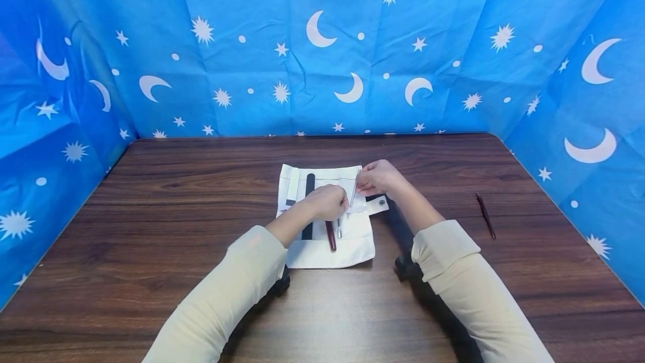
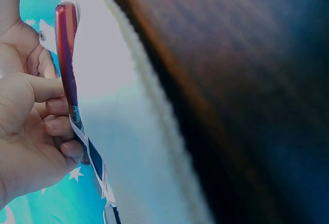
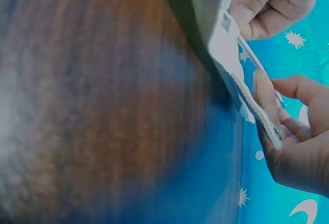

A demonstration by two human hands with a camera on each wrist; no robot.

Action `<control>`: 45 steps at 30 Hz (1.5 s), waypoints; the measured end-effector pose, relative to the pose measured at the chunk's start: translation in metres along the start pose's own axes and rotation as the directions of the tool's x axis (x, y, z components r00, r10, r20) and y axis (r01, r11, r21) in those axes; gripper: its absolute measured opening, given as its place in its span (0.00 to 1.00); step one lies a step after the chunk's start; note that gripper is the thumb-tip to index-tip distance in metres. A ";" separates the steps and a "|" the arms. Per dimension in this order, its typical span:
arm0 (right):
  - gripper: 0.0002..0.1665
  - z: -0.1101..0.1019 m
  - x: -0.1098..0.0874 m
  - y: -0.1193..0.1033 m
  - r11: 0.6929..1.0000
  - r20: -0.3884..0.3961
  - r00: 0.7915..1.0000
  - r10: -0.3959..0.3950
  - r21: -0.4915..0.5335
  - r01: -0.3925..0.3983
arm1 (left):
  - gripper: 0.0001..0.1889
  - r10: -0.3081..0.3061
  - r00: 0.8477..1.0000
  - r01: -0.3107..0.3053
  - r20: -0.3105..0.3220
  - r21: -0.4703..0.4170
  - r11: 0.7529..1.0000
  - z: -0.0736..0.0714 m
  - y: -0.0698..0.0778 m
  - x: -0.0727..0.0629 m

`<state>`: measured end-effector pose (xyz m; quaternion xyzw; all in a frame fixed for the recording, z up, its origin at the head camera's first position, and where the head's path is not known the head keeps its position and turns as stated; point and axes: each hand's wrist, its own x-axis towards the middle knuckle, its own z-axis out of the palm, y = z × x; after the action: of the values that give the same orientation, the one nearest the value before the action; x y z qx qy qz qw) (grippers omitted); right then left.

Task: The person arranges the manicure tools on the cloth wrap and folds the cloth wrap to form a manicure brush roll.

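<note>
A white fabric pouch (image 1: 332, 255) lies unfolded on the table, with a pale strip (image 1: 293, 185), a black strip (image 1: 308, 231), a dark red pen (image 1: 330, 235) and a slim silver-tipped tool (image 1: 340, 228) along it. My left hand (image 1: 330, 201) reaches over its middle, thumb and curled fingers pinching the pocket's fabric edge. At the upper right edge, my right hand (image 1: 377, 177) pinches a slim silvery stick (image 3: 251, 53), which slants between the two hands. In the left wrist view the red pen (image 2: 66, 49) stands out beside the left fingers.
A strap with a snap button (image 1: 378, 204) sticks out from the pouch's right side. Farther right, a dark red pen (image 1: 485, 215) lies on the brown wooden table (image 1: 191, 195). A blue curtain (image 1: 322, 71) with moons and stars hangs behind and along both sides.
</note>
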<state>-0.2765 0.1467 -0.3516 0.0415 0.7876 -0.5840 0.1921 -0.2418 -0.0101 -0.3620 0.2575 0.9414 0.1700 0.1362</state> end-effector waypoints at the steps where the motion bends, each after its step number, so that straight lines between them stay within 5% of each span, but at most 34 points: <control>1: 0.07 0.001 0.000 0.001 1.000 0.012 1.000 0.005 -0.006 -0.005 | 0.11 0.001 1.000 -0.001 0.001 0.000 1.000 0.000 0.000 0.000; 8: 0.02 0.002 -0.004 0.004 0.999 0.125 0.992 0.030 -0.047 -0.024 | 0.12 0.005 1.000 -0.005 -0.008 0.005 1.000 0.000 0.000 0.000; 16: 0.04 -0.008 0.004 0.016 0.999 0.252 0.967 0.040 0.019 -0.046 | 0.12 0.013 1.000 -0.013 0.001 0.006 1.000 -0.001 0.000 0.000; 21: 0.09 -0.007 0.007 0.017 0.997 0.222 0.973 0.062 0.024 -0.068 | 0.12 0.006 1.000 -0.006 0.006 0.002 1.000 -0.001 0.001 0.000; 37: 0.04 0.007 0.001 0.015 0.991 0.185 0.983 0.019 -0.133 0.006 | 0.19 0.001 1.000 0.000 0.011 -0.029 1.000 0.000 -0.001 0.000; 45: 0.14 -0.008 -0.004 0.007 0.978 0.004 0.998 -0.069 -0.196 0.069 | 0.16 0.011 1.000 -0.011 -0.005 0.012 1.000 0.001 0.001 0.000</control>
<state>-0.2731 0.1569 -0.3548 -0.0041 0.8426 -0.5096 0.1738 -0.2415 -0.0093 -0.3625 0.2629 0.9414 0.1658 0.1314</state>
